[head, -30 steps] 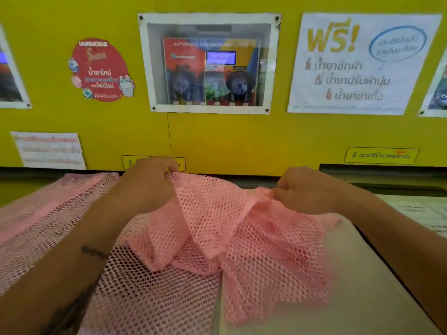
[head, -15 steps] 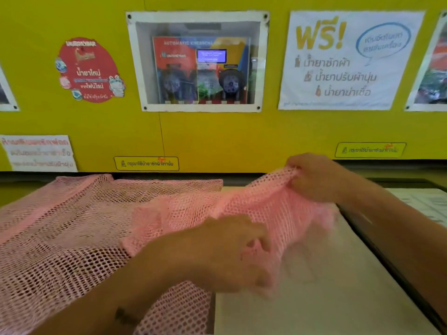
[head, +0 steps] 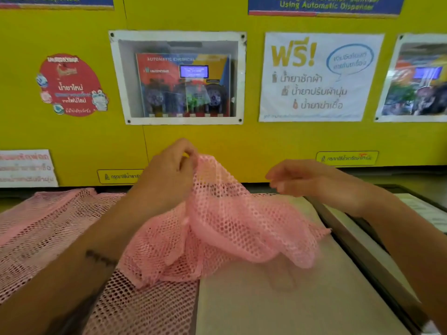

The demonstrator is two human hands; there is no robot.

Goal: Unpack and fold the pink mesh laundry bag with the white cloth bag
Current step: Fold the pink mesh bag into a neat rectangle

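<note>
A small pink mesh laundry bag hangs crumpled over the white machine top. My left hand pinches its top edge and lifts it above the surface. To the right of the bag, my right hand hovers with its fingers loosely apart, holding nothing. A second, larger piece of pink mesh lies spread flat on the left, running under my left forearm. No white cloth bag shows in this view.
A yellow wall with posters and a windowed dispenser box stands just behind the surface. A dark gap and a neighbouring machine lid lie to the right.
My left hand rose from low on the mesh to grip its top edge. My right hand let go of the mesh and drew away to the right. The view tilted upward.
</note>
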